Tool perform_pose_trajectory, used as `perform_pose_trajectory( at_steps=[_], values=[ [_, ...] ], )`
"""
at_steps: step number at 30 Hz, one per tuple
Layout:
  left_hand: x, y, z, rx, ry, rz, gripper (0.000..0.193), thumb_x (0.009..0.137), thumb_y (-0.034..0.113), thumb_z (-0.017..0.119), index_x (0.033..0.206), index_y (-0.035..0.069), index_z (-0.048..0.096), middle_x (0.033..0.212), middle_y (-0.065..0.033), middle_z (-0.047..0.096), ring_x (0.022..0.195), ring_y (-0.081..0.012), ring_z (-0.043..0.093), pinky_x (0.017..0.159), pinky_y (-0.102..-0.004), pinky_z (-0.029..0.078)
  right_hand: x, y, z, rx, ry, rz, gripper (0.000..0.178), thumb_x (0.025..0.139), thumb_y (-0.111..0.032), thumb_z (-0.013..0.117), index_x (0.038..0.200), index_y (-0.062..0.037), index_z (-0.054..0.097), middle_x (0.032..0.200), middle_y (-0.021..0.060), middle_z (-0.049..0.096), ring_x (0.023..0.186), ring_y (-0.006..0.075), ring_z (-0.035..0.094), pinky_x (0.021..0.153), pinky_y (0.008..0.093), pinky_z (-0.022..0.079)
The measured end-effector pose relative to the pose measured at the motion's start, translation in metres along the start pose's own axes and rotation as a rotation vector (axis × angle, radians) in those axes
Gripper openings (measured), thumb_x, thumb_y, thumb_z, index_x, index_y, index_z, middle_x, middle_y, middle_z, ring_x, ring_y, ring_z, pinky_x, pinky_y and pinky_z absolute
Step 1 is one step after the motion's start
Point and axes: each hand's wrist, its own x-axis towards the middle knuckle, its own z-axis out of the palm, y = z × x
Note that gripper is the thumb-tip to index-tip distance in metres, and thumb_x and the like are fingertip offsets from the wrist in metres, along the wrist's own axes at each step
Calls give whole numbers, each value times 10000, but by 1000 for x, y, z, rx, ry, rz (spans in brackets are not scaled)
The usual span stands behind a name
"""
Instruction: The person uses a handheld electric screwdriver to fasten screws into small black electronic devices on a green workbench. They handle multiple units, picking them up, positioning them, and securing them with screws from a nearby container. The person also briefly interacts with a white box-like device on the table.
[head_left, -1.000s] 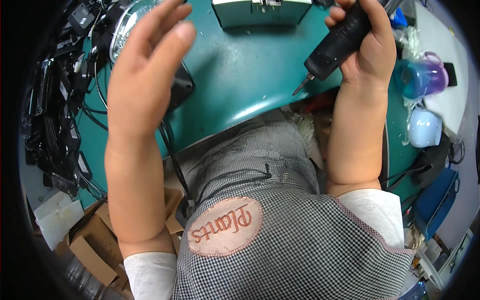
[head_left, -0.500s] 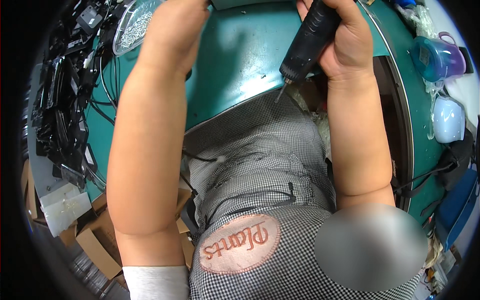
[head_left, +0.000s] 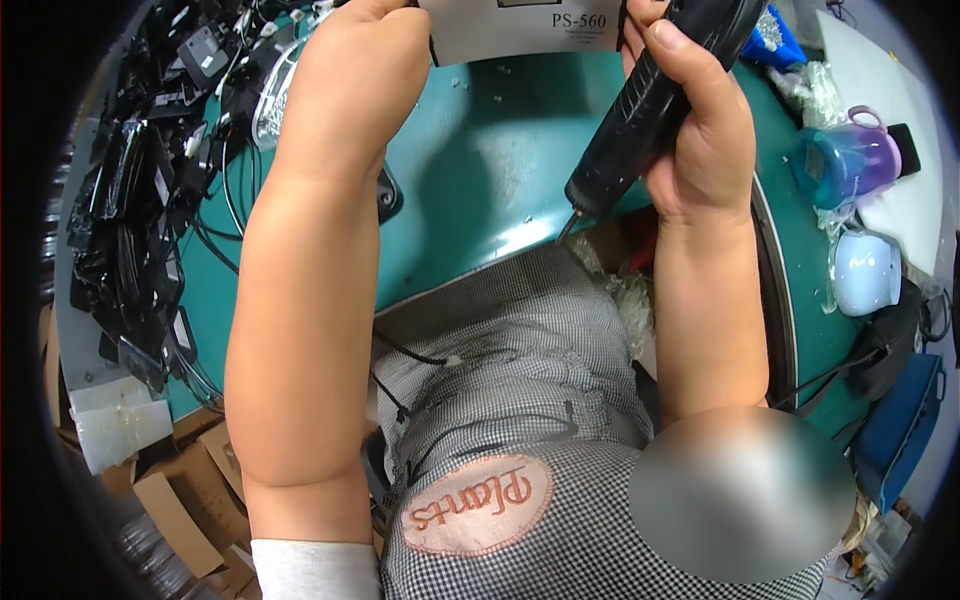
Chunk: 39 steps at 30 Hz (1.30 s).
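Observation:
At the top edge of the head view, a silver-grey, flat-faced device with black side edges, printing and part of a small window is held up above the table. My left hand is closed at its left edge; the fingertips are partly out of the picture. My right hand is wrapped round a black electric screwdriver. Its thin bit points down and towards me, apart from the device. Fingers of the same hand also reach the device's right edge.
A green-topped table lies beneath. Black parts and cables pile up at the left, near a clear tray of small screws. On the right stand a purple-teal cup and a light-blue mug. Cardboard boxes lie lower left.
More of the device has come into view, and its printed face now shows towards me. My right hand and the screwdriver sit slightly lower and further right in the picture. The view has shifted a little.

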Motion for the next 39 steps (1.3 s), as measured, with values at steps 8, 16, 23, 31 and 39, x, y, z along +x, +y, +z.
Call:
perform_pose_trajectory(
  at_steps=[8,16,23,31,39],
  values=[
    [25,7,-10,28,49,-109,397,804,-5,412,1049,48,720,718,36,590,563,-45,404,502,-211,305,18,1,5,-20,-41,-35,388,855,-171,622,1163,57,563,1351,231,502,1323,326,425,1154,411,244],
    [38,-9,-26,-58,-49,-57,438,904,103,471,1316,-29,540,1143,-124,644,1031,-175,628,945,-302,460,27,3,2,-83,-24,-61,377,855,-180,626,1164,32,583,1369,205,500,1308,305,443,1135,414,263],
    [42,-10,-23,32,30,-27,421,857,83,450,1236,0,613,927,-39,651,774,-83,575,745,-241,464,29,5,11,-170,67,-27,474,846,-158,650,1281,2,548,1316,128,544,1202,245,515,1037,457,359],
    [45,-19,-20,250,10,2,492,827,237,566,1247,-18,576,1117,-161,668,1012,-273,633,891,-360,495,53,22,7,-553,216,-100,506,798,-108,758,1242,-4,538,1099,79,594,946,190,615,780,318,543],
    [-4,-11,-112,185,257,277,354,820,260,609,1080,29,678,1072,-190,659,1017,-338,617,925,-394,476,67,28,-10,-469,172,-41,458,892,-156,689,1285,-48,482,1161,60,514,1053,190,533,890,421,515]
  ],
)
